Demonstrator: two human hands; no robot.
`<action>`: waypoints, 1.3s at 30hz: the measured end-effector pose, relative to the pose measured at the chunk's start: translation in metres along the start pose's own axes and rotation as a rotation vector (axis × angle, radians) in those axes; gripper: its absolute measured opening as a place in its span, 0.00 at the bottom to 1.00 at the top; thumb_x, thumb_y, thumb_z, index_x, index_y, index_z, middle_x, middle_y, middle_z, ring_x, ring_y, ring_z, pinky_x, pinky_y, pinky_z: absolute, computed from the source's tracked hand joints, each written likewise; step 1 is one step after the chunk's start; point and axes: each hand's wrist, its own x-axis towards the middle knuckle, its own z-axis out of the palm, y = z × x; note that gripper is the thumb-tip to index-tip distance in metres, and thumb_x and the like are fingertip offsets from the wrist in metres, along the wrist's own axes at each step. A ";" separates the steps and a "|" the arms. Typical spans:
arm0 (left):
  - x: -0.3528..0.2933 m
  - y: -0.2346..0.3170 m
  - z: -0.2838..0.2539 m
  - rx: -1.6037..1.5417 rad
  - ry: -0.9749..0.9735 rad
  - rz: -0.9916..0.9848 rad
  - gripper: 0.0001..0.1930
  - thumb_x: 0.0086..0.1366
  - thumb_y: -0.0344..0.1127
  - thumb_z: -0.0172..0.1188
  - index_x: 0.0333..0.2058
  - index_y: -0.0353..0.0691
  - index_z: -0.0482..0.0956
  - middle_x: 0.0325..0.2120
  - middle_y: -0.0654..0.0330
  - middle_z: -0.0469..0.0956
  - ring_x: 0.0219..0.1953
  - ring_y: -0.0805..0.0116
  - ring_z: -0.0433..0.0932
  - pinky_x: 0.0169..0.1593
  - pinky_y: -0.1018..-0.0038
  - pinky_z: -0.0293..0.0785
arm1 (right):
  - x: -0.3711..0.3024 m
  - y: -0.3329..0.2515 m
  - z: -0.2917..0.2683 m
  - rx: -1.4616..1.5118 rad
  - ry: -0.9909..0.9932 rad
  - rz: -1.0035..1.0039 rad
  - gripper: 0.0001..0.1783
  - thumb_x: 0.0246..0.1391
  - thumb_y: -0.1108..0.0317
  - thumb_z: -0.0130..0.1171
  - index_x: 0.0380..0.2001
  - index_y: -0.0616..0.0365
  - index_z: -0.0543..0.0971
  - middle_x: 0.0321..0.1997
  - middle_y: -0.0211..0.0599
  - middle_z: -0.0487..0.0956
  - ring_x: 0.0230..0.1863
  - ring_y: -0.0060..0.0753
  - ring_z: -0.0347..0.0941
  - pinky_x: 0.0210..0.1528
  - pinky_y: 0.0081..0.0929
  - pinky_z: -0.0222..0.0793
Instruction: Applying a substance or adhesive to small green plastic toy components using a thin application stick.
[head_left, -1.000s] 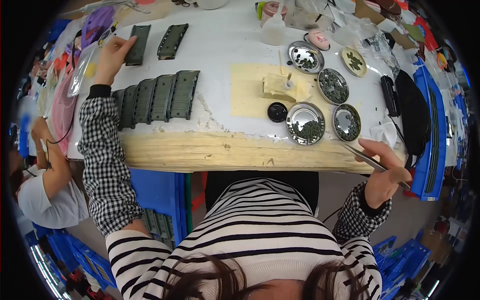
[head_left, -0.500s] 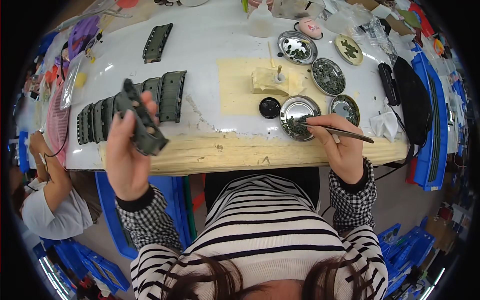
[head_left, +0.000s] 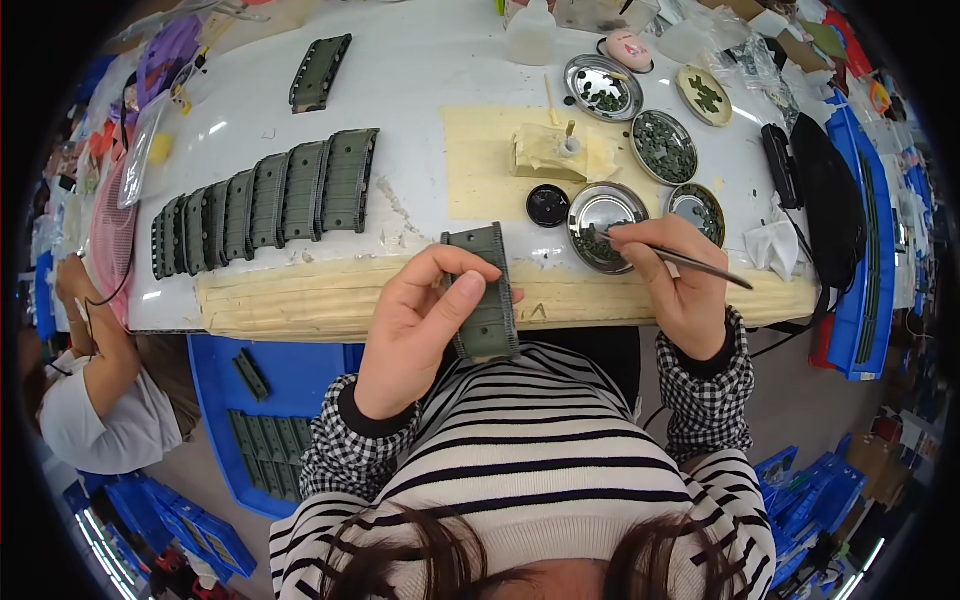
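Note:
My left hand [head_left: 412, 325] is closed around a dark green ribbed rectangular part [head_left: 483, 300], held upright in front of my chest with its flat face showing. In my right hand [head_left: 682, 285] is a pair of metal tweezers [head_left: 690, 262], gripped between thumb and fingers. The tips reach into a round steel dish [head_left: 598, 205] of small dark green pieces; whether they pinch one is too small to tell. Left of that dish sits a small black pot [head_left: 547, 205]. Several like green parts [head_left: 268, 200] lie in an overlapping row on the left of the table.
A tape-covered block [head_left: 550, 152] stands behind the pot. More dishes of small pieces [head_left: 664, 146] curve around the right. One green part [head_left: 321, 72] lies apart at the back. Below the table's padded edge [head_left: 300, 300] is a blue bin [head_left: 215, 400] with green parts. A co-worker's arm [head_left: 110, 370] is at left.
My left hand has moved right from over the row to before my chest, turning the green part upright. My right hand stays at the dish with the tweezers.

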 end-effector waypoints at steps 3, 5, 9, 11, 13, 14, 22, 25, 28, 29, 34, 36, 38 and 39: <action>0.009 -0.006 0.005 0.084 -0.104 -0.028 0.13 0.73 0.39 0.45 0.41 0.34 0.69 0.37 0.55 0.77 0.45 0.66 0.79 0.47 0.73 0.78 | 0.012 -0.028 -0.001 -0.033 -0.060 -0.242 0.10 0.43 0.72 0.67 0.32 0.60 0.82 0.28 0.36 0.79 0.28 0.35 0.74 0.30 0.27 0.69; 0.016 -0.001 0.012 0.349 -0.093 0.030 0.15 0.74 0.43 0.43 0.36 0.39 0.73 0.29 0.70 0.71 0.27 0.85 0.65 0.30 0.86 0.61 | 0.018 -0.040 0.003 -0.042 -0.111 -0.386 0.12 0.40 0.69 0.69 0.32 0.58 0.81 0.28 0.34 0.79 0.28 0.35 0.74 0.29 0.26 0.68; 0.022 -0.002 0.011 0.320 -0.110 0.004 0.15 0.74 0.43 0.45 0.35 0.38 0.73 0.29 0.70 0.71 0.31 0.83 0.64 0.37 0.84 0.61 | 0.022 -0.041 0.008 -0.059 -0.169 -0.466 0.16 0.41 0.65 0.68 0.33 0.61 0.81 0.30 0.35 0.80 0.30 0.39 0.74 0.32 0.30 0.70; 0.021 -0.002 0.011 0.310 -0.104 0.011 0.16 0.74 0.43 0.46 0.35 0.36 0.73 0.29 0.68 0.72 0.34 0.81 0.68 0.42 0.83 0.66 | 0.025 -0.041 0.012 -0.074 -0.164 -0.507 0.16 0.37 0.66 0.70 0.33 0.59 0.81 0.27 0.33 0.78 0.28 0.35 0.74 0.29 0.27 0.70; 0.020 -0.007 0.010 0.271 -0.090 0.051 0.16 0.73 0.43 0.46 0.35 0.37 0.73 0.29 0.69 0.72 0.34 0.82 0.68 0.41 0.84 0.66 | 0.026 -0.042 0.014 -0.075 -0.157 -0.499 0.17 0.35 0.68 0.71 0.34 0.59 0.81 0.27 0.33 0.77 0.27 0.34 0.74 0.28 0.26 0.71; 0.020 -0.011 0.009 0.216 -0.083 0.044 0.15 0.73 0.43 0.47 0.35 0.37 0.74 0.29 0.69 0.72 0.34 0.83 0.68 0.40 0.84 0.66 | 0.024 -0.043 0.014 -0.069 -0.149 -0.470 0.18 0.36 0.68 0.71 0.34 0.59 0.81 0.27 0.34 0.78 0.28 0.34 0.74 0.29 0.26 0.71; 0.021 -0.015 0.015 -0.201 -0.058 0.043 0.12 0.73 0.39 0.47 0.36 0.37 0.73 0.31 0.68 0.73 0.34 0.84 0.69 0.38 0.85 0.68 | 0.001 -0.047 0.020 0.118 -0.094 -0.209 0.23 0.40 0.72 0.70 0.44 0.58 0.81 0.39 0.39 0.78 0.39 0.36 0.76 0.40 0.28 0.74; 0.019 -0.013 0.013 -0.250 -0.096 0.047 0.12 0.73 0.39 0.46 0.36 0.37 0.73 0.32 0.67 0.73 0.35 0.83 0.70 0.41 0.85 0.68 | 0.003 -0.051 0.018 0.096 -0.107 -0.219 0.23 0.40 0.72 0.69 0.45 0.57 0.81 0.41 0.40 0.78 0.40 0.36 0.77 0.40 0.27 0.74; 0.019 -0.014 0.012 -0.211 -0.099 0.067 0.12 0.73 0.39 0.47 0.36 0.36 0.73 0.33 0.67 0.74 0.36 0.82 0.70 0.42 0.84 0.68 | 0.004 -0.052 0.019 0.068 -0.121 -0.243 0.23 0.40 0.72 0.70 0.45 0.58 0.81 0.41 0.40 0.78 0.40 0.35 0.77 0.39 0.27 0.74; 0.019 -0.014 0.012 -0.200 -0.094 0.072 0.13 0.73 0.39 0.47 0.36 0.36 0.73 0.33 0.67 0.74 0.36 0.82 0.70 0.43 0.84 0.68 | 0.005 -0.052 0.019 0.060 -0.126 -0.251 0.23 0.39 0.72 0.70 0.44 0.58 0.81 0.41 0.40 0.78 0.39 0.35 0.77 0.39 0.27 0.74; 0.018 -0.012 0.010 -0.186 -0.097 0.072 0.13 0.73 0.39 0.47 0.36 0.36 0.74 0.32 0.67 0.74 0.37 0.82 0.70 0.43 0.83 0.68 | 0.005 -0.053 0.021 0.016 -0.128 -0.286 0.24 0.38 0.72 0.70 0.44 0.59 0.81 0.40 0.39 0.78 0.38 0.35 0.76 0.38 0.27 0.74; 0.017 -0.011 0.010 -0.205 -0.102 0.061 0.13 0.73 0.39 0.47 0.35 0.36 0.74 0.32 0.67 0.74 0.36 0.82 0.70 0.43 0.83 0.68 | 0.006 -0.054 0.022 0.005 -0.130 -0.292 0.24 0.37 0.72 0.70 0.44 0.59 0.81 0.40 0.39 0.77 0.38 0.35 0.76 0.38 0.27 0.74; 0.017 -0.010 0.009 -0.207 -0.109 0.052 0.13 0.73 0.40 0.47 0.35 0.37 0.74 0.31 0.67 0.73 0.37 0.81 0.69 0.44 0.82 0.66 | 0.006 -0.055 0.023 0.007 -0.131 -0.287 0.24 0.37 0.72 0.70 0.44 0.59 0.81 0.40 0.39 0.77 0.38 0.36 0.76 0.38 0.27 0.74; 0.017 -0.009 0.009 -0.200 -0.114 0.048 0.13 0.73 0.40 0.47 0.35 0.37 0.73 0.31 0.67 0.72 0.37 0.80 0.67 0.45 0.81 0.64 | 0.006 -0.055 0.023 0.007 -0.131 -0.284 0.24 0.37 0.72 0.70 0.44 0.59 0.81 0.40 0.39 0.77 0.38 0.36 0.76 0.38 0.27 0.74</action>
